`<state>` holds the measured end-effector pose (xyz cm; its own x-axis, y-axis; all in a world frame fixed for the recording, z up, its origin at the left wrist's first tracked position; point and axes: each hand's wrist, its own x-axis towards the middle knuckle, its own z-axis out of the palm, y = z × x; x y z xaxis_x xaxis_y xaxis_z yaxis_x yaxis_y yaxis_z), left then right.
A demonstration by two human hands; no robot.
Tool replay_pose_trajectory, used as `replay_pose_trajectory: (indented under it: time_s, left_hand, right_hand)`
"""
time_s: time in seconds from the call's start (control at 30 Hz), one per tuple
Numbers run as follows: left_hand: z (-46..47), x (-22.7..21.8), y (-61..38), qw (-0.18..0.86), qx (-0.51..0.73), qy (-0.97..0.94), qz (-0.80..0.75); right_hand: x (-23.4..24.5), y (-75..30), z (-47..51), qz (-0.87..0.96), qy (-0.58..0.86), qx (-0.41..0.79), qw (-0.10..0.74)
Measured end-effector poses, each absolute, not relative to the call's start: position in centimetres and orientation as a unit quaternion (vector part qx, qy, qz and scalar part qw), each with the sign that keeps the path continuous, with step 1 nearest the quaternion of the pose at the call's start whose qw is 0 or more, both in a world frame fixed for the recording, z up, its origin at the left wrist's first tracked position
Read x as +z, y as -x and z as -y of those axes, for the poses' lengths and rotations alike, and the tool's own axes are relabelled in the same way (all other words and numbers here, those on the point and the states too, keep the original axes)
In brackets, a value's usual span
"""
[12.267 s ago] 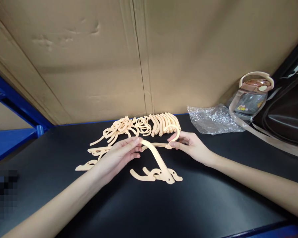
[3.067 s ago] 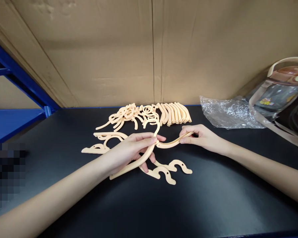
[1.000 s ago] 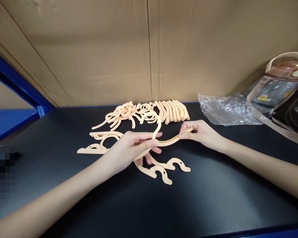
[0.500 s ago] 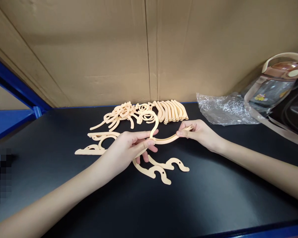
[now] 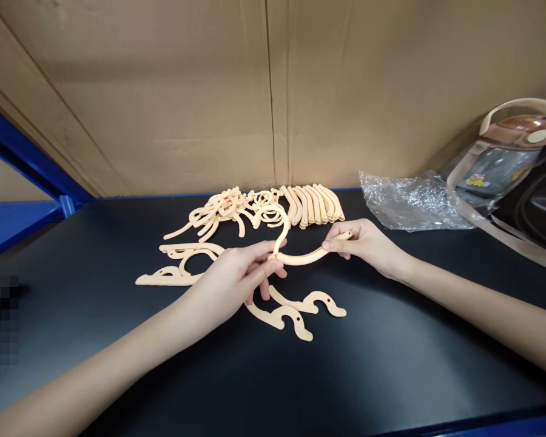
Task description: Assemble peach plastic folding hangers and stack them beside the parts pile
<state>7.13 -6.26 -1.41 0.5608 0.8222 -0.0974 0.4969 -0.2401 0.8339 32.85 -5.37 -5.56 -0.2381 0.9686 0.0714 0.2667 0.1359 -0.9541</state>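
Note:
Above the middle of the table, both hands hold a cream folding clothes hanger (image 5: 300, 259), its curved hook rising toward the back. My left hand (image 5: 236, 273) pinches the joint where hook and arm meet, thumb on top. At the free end of the arm, my right hand (image 5: 352, 240) is closed with thumb and fingers around it. Part of the hanger is hidden behind my left fingers. Below the hands lie two loose curved hanger pieces (image 5: 295, 318) with notches and small holes. More hanger parts (image 5: 170, 280) rest to the left of my left hand.
At the back are a tangled pile of hanger parts (image 5: 222, 206) and a neat row of hanger arms (image 5: 316, 205). A clear plastic bag (image 5: 400, 203) and a strapped drink bottle (image 5: 495, 164) sit at the right. Cardboard (image 5: 186, 91) stands behind the black table (image 5: 300, 388).
The hanger arm has shifted slightly within my left fingers, its inner end now a little further left. My right hand stays almost where it was.

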Motion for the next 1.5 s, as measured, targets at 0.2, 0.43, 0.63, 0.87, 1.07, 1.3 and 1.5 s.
replay_pose_trajectory:
  time_s: [0.2, 0.43, 0.63, 0.87, 1.07, 1.3, 1.5]
  left_hand:
    - [6.2, -2.0, -7.1, 0.399, 0.228, -0.772, -0.439]
    - [7.2, -1.9, -7.1, 0.17, 0.126, -0.885, -0.415]
    - [8.4, -2.2, -7.4, 0.036, 0.119, -0.936, -0.33]
    - [9.2, -2.7, -7.9, -0.072, 0.179, -0.949, -0.251]
    - [8.1, -2.6, -7.6, -0.146, 0.186, -0.942, -0.238]
    - [6.4, -3.0, -6.8, -0.139, 0.188, -0.941, -0.244]
    - [6.3, -4.3, -6.7, -0.097, 0.188, -0.937, -0.279]
  right_hand:
    - [-5.6, -32.9, 5.2, 0.591, 0.45, 0.494, 0.451]
    - [-4.9, -31.0, 6.8, 0.585, 0.402, 0.492, 0.504]
    - [-3.6, -29.2, 9.6, 0.712, 0.436, 0.363, 0.414]
    - [-2.9, -28.2, 11.3, 0.773, 0.486, 0.223, 0.341]
    - [-3.1, -29.5, 10.1, 0.797, 0.508, 0.098, 0.311]
    - [-4.4, -31.7, 7.2, 0.796, 0.534, 0.061, 0.277]
    - [-5.3, -31.8, 6.8, 0.785, 0.545, 0.079, 0.285]
